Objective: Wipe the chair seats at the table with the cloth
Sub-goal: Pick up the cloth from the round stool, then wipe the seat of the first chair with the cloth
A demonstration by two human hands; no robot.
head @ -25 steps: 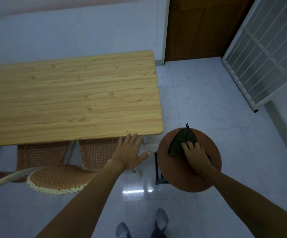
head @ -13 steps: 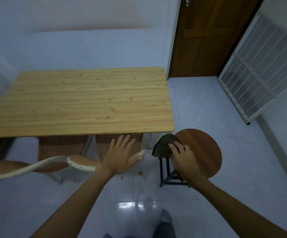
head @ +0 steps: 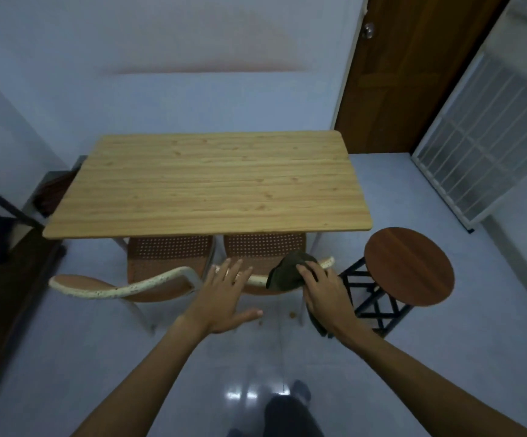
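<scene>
Under R hand (head: 325, 288): cloth (head: 285, 272), chair-back (head: 326, 263) part-hidden

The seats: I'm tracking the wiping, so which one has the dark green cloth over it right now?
The right-hand perforated brown chair, tucked under the table; the cloth is over its backrest.

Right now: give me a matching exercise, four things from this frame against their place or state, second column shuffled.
Things:
1. cloth
2. stool
3. left hand
4. table

States:
A. open, fingers spread
B. bare round wooden seat
C. gripped in the right hand
D. two chairs tucked under it

Pairs: 1-C, 2-B, 3-A, 4-D
</scene>
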